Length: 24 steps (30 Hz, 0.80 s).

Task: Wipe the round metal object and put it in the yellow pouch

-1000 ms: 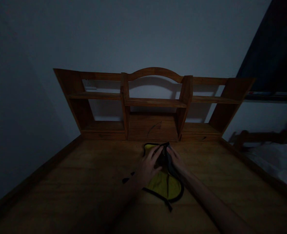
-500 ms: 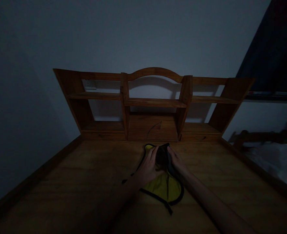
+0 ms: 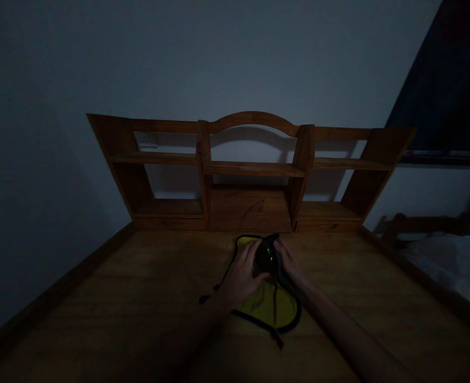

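A dark, glossy, rounded object (image 3: 264, 257) sits over a yellow cloth piece (image 3: 285, 306) with black edging and tie-like ends. Its exact kind is too dim to make out. My left hand (image 3: 244, 274) curls around its left side, thumb below and fingers above. On the other side, my right hand (image 3: 291, 265) grips a folded-up grey-and-black edge of the cloth against the object. The rest of the cloth lies spread on the wooden desktop (image 3: 139, 298), partly hidden under my hands and forearms.
A wooden shelf unit (image 3: 254, 169) with several compartments stands along the back of the desk, against the wall. Raised wooden rims (image 3: 59, 284) border the desktop's sides. White bedding (image 3: 452, 266) shows beyond the right edge. The room is dim.
The dark object shows more of its shiny, rounded surface between my hands. My left thumb has shifted slightly along its lower side. The right hand keeps nearly the same place.
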Available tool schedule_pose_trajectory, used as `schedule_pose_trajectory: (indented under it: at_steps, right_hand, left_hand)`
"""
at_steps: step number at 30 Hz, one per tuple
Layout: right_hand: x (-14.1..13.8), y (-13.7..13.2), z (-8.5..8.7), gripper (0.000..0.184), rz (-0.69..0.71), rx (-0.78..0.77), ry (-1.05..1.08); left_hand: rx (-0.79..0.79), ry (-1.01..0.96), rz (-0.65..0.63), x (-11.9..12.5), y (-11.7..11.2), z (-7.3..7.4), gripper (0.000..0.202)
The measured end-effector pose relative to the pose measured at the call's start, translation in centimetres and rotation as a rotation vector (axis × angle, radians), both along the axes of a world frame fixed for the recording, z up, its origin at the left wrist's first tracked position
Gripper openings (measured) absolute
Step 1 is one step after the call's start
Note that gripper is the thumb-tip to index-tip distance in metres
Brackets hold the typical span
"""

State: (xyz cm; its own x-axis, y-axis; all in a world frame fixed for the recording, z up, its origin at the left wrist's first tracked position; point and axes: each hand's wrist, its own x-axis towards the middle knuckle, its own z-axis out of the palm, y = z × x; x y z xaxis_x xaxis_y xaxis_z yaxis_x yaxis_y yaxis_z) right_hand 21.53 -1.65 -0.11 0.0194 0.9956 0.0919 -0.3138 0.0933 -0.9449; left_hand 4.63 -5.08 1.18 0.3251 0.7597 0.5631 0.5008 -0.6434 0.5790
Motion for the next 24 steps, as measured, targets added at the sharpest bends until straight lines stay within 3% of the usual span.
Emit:
schedule_pose_trajectory:
  at_steps: [11, 18, 24]
  right_hand:
    - [-0.6, -1.4, 1.8, 0.034, 0.169, -0.116, 0.068]
    - [-0.7, -1.0, 1.0, 0.045, 0.104, -0.043, 0.041]
    - [-0.4, -0.3, 0.2, 0.046, 0.005, 0.032, -0.083]
  left_hand:
    - [0.004, 0.075, -0.22, -0.2, -0.2, 1.0, 0.076]
    - [-0.013, 0.068, -0.062, 0.0, -0.7, 1.1, 0.084]
    - [0.025, 0.058, 0.062, 0.4, -0.4, 0.1, 0.087]
